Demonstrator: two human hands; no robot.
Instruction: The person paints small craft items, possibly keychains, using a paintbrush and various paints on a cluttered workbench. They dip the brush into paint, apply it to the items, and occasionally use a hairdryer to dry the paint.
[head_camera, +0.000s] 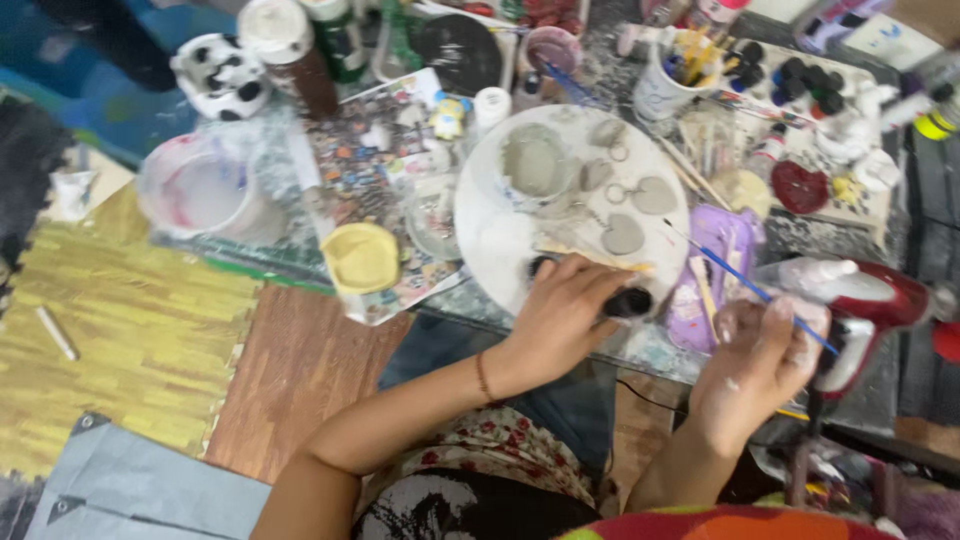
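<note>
My left hand (563, 318) is closed around a small black jar (628, 301) at the near edge of a round white board (490, 240). On that board lie several grey clay heart shapes (624, 234) and a grey clay cup (535, 162). My right hand (760, 358), smeared with white, pinches a thin blue-handled paintbrush (735, 277) whose tip points up-left toward the board. A purple tray (715, 260) lies between the two hands.
A yellow lid (360, 257) rests on a printed sheet left of the board. A clear plastic tub (205, 192) stands further left. A cup of brushes (672, 80) and black paint pots (805, 80) are at the back right; a red-and-white tool (865, 305) sits right.
</note>
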